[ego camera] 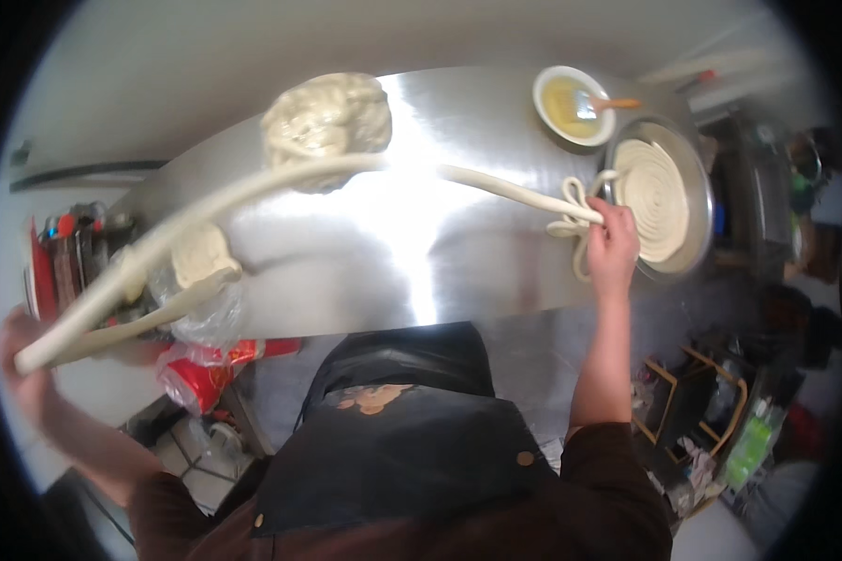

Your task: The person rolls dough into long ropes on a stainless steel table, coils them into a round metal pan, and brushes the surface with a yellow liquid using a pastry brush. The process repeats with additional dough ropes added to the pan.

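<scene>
A long, thick rope of dough (pixel 252 186) arcs across the metal table between my two hands. At the far left, my left hand (pixel 28 350) grips it, slightly blurred. From that hand a second strand (pixel 154 315) runs back to a flat dough piece (pixel 200 256). My right hand (pixel 614 228) pinches the rope beside a metal bowl (pixel 705 217). Thinner dough loops (pixel 574 193) lie around its fingers, and one reaches the bowl's rim. Inside the bowl rests a flat spiral of coiled dough (pixel 652 200). Behind the rope sits a large, glossy dough mass (pixel 326 112).
A white bowl (pixel 542 116) of yellow liquid holds a brush with an orange handle (pixel 621 104). Clear plastic (pixel 217 315) and a red bag (pixel 196 379) are at the table's left front. Bright glare marks the steel tabletop (pixel 491 273). A black-and-wood rack (pixel 695 396) stands at right.
</scene>
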Demonstrator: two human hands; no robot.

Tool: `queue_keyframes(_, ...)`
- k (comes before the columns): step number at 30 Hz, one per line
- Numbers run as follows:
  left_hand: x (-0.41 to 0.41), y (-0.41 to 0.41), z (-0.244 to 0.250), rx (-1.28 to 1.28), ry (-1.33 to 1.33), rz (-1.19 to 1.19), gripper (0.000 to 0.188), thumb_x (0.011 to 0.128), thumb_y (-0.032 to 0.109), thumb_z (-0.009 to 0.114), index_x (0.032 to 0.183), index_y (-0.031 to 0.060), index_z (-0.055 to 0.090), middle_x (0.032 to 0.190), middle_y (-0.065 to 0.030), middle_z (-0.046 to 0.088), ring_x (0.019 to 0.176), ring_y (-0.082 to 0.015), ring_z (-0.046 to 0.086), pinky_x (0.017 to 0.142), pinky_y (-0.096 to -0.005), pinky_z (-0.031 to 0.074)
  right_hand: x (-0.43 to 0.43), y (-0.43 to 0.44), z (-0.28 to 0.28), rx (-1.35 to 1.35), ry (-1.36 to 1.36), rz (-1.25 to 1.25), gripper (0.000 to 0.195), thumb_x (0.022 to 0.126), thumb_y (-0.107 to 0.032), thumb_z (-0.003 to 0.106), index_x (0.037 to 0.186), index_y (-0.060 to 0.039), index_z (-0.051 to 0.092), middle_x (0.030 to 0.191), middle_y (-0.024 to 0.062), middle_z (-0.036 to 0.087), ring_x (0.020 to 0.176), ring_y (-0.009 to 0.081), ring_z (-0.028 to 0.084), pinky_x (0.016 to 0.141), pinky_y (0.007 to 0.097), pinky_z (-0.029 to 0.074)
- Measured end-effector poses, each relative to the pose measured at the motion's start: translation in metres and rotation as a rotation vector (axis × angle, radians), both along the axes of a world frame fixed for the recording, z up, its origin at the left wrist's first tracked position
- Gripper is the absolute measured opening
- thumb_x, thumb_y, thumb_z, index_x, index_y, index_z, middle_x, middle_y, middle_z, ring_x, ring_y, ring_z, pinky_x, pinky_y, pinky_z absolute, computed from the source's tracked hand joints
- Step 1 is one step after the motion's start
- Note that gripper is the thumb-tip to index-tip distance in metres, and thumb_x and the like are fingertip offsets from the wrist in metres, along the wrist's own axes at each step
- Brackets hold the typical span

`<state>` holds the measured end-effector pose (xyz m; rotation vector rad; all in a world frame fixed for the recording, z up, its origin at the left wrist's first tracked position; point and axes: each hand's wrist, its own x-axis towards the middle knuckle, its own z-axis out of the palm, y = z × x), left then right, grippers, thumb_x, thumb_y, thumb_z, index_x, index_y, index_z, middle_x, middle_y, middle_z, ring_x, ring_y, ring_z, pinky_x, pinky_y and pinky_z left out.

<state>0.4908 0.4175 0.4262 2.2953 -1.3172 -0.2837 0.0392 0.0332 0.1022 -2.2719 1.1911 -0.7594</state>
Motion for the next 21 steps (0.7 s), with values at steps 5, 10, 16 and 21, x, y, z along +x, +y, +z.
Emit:
queue_keyframes(5, 0.019, -0.031, -0.258, 0.204, 0.125, 0.259, 0.024, 0.076, 0.014, 0.071, 0.092, -0.0016, 0.063, 0.079, -0.0090, 0.060, 0.075, -0.0171, 0.056, 0.067, -0.0297, 0.046, -0.044, -0.018, -0.044, 0.026, 0.464, 0.027, 0.035, 0.077, -0.002, 0.055, 0.108, -0.0118, 0.066, 0.096, 0.0123, 0.060, 0.088, 0.0301, 0.058, 0.078, 0.0395, 0.046)
queue_keyframes(10, -0.062, -0.078, -0.383, 0.378, -0.023, -0.021, 0.051, 0.075, 0.005, 0.071, 0.122, 0.0008, 0.052, 0.124, -0.0223, 0.053, 0.119, -0.0382, 0.048, 0.100, -0.0433, 0.039, -0.017, 0.036, -0.091, -0.029, 0.433, 0.096, 0.039, 0.080, -0.007, 0.053, 0.118, -0.0040, 0.058, 0.123, 0.0160, 0.053, 0.114, 0.0320, 0.050, 0.098, 0.0457, 0.037)
queue_keyframes(16, -0.277, -0.189, -0.432, 0.137, 0.012, -0.526, 0.054, 0.086, 0.027, 0.056, 0.134, 0.0052, 0.044, 0.138, -0.0141, 0.045, 0.131, -0.0308, 0.040, 0.108, -0.0526, 0.028, 0.042, 0.116, -0.136, 0.151, 0.270, 0.174, 0.051, 0.088, -0.029, 0.052, 0.133, -0.0061, 0.046, 0.141, 0.0180, 0.040, 0.131, 0.0321, 0.038, 0.106, 0.0614, 0.022)
queue_keyframes(21, -0.242, -0.256, -0.463, 0.281, -0.202, -0.443, 0.056, 0.091, 0.036, 0.045, 0.137, 0.0054, 0.040, 0.144, -0.0149, 0.039, 0.135, -0.0274, 0.033, 0.109, -0.0557, 0.023, 0.101, 0.040, -0.135, -0.013, 0.452, 0.061, 0.048, 0.086, -0.032, 0.057, 0.130, -0.0128, 0.052, 0.139, 0.0156, 0.043, 0.131, 0.0288, 0.038, 0.103, 0.0642, 0.024)
